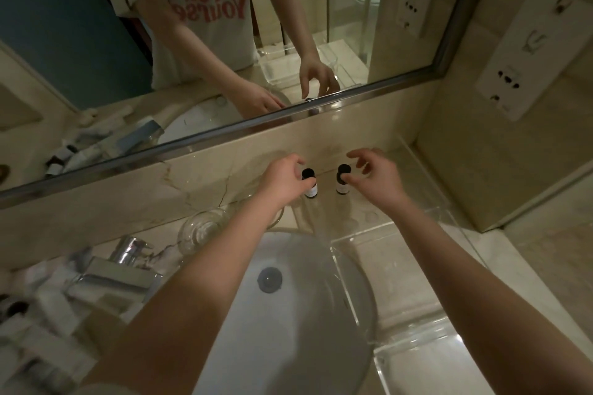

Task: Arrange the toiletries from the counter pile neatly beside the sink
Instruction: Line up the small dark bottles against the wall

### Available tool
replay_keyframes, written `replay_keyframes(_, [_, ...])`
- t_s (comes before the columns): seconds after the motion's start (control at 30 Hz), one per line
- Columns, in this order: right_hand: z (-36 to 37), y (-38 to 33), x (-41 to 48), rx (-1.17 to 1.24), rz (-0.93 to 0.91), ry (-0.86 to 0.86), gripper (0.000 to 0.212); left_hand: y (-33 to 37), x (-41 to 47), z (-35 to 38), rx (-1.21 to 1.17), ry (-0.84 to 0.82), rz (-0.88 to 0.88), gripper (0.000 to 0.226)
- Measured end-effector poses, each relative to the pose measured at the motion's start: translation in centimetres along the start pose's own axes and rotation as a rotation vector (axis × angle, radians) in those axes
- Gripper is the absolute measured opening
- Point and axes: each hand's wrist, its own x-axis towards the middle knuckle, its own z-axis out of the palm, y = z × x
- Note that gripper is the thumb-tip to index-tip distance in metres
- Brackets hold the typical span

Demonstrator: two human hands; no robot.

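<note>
Two small bottles with black caps stand upright side by side at the back of the counter, against the marble backsplash. My left hand [285, 181] is closed on the left bottle [310, 183], fingers wrapped around its neck. The right bottle [342, 179] stands free; my right hand [375, 175] hovers over it with fingers spread, the thumb tip at its cap. The remaining pile of toiletries [41, 314], white tubes and small boxes, lies blurred on the counter at the far left.
A white round sink [288, 314] fills the middle, with a chrome faucet [128, 263] on its left. A glass dish [199, 229] sits behind the sink. A clear acrylic tray [417, 266] lies right of the sink. The mirror [224, 42] is above.
</note>
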Motion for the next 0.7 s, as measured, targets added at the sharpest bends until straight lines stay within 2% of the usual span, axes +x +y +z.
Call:
replay_keyframes(0.23, [0.1, -0.3, 1.4, -0.178, -0.067, -0.135, 0.024, 0.4, 0.0, 0.1, 0.028, -0.029, 0.036, 0.023])
replay_keyframes(0.47, [1.1, -1.9, 4.2, -0.196, -0.149, -0.126, 0.022, 0.1, 2.0, -0.9, 0.061, 0.050, -0.005, 0.027])
replay_keyframes(0.7, [2.0, -3.1, 6.5, -0.264, -0.173, -0.196, 0.021, 0.4, 2.9, -1.0, 0.044, 0.071, 0.012, 0.028])
